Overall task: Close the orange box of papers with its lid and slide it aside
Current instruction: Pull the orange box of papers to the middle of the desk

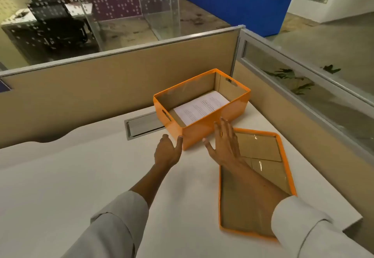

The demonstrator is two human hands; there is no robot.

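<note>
An open orange box (204, 131) stands near the desk's far right corner, with a stack of printed papers (200, 108) lying inside it. Its orange lid (283, 154) lies upside down on the desk to the right of the box, brown inside facing up. My left hand (168, 152) hovers open at the box's near left corner, fingertips close to the wall. My right hand (224, 142) is open with fingers spread, held over the box's near wall and the lid's far left corner; my forearm crosses over the lid.
The white desk (91, 176) is bounded by tan partition walls (121, 75) at the back and right. A metal cable slot (141, 125) sits in the desk left of the box. Glass panels and a black office chair (58, 25) lie beyond the partition.
</note>
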